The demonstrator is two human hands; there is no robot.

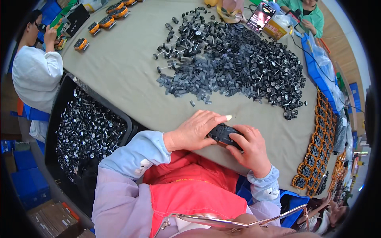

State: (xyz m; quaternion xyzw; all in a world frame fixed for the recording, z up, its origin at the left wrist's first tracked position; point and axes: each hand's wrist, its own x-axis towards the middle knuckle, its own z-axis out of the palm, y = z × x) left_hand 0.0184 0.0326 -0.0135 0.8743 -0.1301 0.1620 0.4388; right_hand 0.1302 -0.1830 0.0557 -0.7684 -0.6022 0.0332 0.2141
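A black toy car base (224, 134) lies at the near edge of the table, between my two hands. My left hand (197, 130) holds its left end, with the thumb and fingers bent around it. On the other end, the fingers of my right hand (250, 147) press down from above and from the side. The underside of the base is hidden. Beyond my hands spreads a heap of small dark grey plastic pieces (190, 79), with one loose piece (192, 103) closest to me. Black wheels on metal axles (283, 89) are piled around those pieces.
A black bin (129, 126) of wheel axles stands at my left. Orange-and-black toy car parts (311, 162) line the right edge; several more (107, 22) sit far left. A lit phone (261, 16) leans at the back. Co-workers sit far left (35, 75) and far right (315, 18).
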